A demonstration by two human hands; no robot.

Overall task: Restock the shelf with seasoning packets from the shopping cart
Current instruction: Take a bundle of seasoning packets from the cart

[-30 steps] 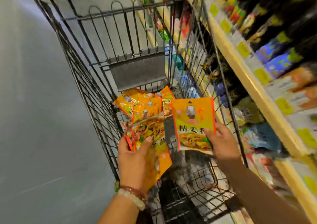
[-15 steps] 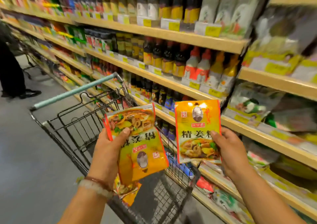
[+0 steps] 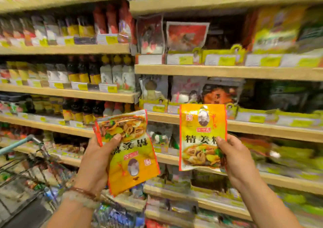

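Two orange-yellow seasoning packets held up in front of the shelves. Upright packet (image 3: 202, 137) just right of the upside-down packet (image 3: 129, 151), a gap between them, printing the right way up: portrait at top, three large characters across the middle, the third partly covered by a thumb, dish photo below. Pinched along its right edge by the right hand (image 3: 234, 158), thumb on the front, fingers hidden behind. Upside-down packet tilted, dish photo at top, portrait near the bottom, characters inverted; possibly a second packet behind it, edges too blurred to say. Gripped at its left edge by the left hand (image 3: 97, 161), thumb pressed over the dish photo, remaining fingers out of sight behind the foil. Beaded bracelets (image 3: 82, 196) on the wrist below that hand, smeared by blur.

Behind both packets, wooden shelf boards (image 3: 227, 71) with yellow price tags (image 3: 227, 61), all heavily motion-blurred. Above the upright packet, rows of pouches (image 3: 187, 35), designs unreadable. Up and left of the upside-down packet, dark bottles (image 3: 82, 70) with yellow labels, text illegible. Far left of the upside-down packet and lower, the shopping cart (image 3: 26, 171): teal handle and part of the wire basket only, the rest cut off by the frame edge, contents not distinguishable. Right of the upright packet, green and yellow smears, goods unidentifiable.
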